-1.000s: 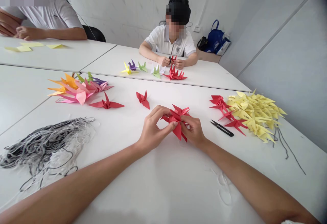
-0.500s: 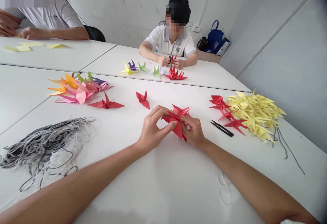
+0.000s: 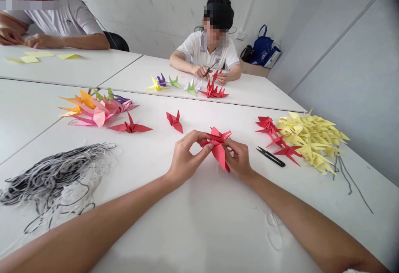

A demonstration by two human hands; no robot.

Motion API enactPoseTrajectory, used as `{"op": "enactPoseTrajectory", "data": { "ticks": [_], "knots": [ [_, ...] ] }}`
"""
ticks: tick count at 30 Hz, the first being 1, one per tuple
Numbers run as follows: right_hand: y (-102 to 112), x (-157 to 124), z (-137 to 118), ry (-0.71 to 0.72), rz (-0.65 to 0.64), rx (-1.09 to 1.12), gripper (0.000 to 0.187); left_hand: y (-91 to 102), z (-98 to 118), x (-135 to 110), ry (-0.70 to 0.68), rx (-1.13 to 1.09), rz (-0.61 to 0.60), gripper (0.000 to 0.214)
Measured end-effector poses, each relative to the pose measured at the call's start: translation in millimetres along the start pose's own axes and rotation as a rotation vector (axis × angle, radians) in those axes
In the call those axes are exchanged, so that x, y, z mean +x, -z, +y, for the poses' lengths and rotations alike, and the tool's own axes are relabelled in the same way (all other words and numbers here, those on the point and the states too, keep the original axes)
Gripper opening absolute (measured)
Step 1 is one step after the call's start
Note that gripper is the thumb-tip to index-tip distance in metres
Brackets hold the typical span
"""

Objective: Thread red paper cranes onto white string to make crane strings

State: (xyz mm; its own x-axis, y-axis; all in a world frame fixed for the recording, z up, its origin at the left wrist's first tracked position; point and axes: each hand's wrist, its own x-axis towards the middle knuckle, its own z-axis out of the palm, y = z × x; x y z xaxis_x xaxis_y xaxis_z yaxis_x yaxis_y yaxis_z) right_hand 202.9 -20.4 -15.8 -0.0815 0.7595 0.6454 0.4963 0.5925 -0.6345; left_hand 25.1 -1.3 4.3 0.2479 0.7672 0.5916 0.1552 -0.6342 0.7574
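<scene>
Between my two hands is a red paper crane (image 3: 219,154), held just above the table with one wing pointing down toward me. My left hand (image 3: 188,154) pinches its left side between thumb and fingers. On the other side, my right hand (image 3: 239,156) has its fingers closed on the crane's right edge. More red folded paper (image 3: 220,132) shows right behind it, partly covered, so I cannot tell how many cranes are there. A thin white loop of string lies under the crane. Beyond my left hand, a loose red crane (image 3: 175,121) rests on the table.
Black thread snips (image 3: 271,156) lie right of my hands, beside red cranes (image 3: 286,150) and a yellow crane pile (image 3: 311,136). Tangled black and white string (image 3: 59,173) is at left, below pink and orange cranes (image 3: 98,111). Two people sit across the table (image 3: 149,231).
My fingers have shifted on the red crane, and its front wing now shows more fully. Across the table, the person's hands have moved apart, with a red crane in one.
</scene>
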Motion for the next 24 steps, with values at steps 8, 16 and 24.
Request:
{"op": "enactPoseTrajectory", "data": {
  "ticks": [8,16,24],
  "knots": [
    [0.0,-0.3,0.2,0.001,0.025,-0.006,0.023,-0.2,-1.0,-0.9,0.002,-0.009,0.016,0.007],
    [-1.1,-1.7,4.8,0.066,-0.012,-0.029,0.020,0.3,0.5,0.6,0.000,0.012,0.026,0.006],
    [-3.1,-2.9,2.7,-0.012,0.018,0.025,0.006,0.0,-0.3,0.6,0.012,0.011,0.026,0.006]
  ]
}}
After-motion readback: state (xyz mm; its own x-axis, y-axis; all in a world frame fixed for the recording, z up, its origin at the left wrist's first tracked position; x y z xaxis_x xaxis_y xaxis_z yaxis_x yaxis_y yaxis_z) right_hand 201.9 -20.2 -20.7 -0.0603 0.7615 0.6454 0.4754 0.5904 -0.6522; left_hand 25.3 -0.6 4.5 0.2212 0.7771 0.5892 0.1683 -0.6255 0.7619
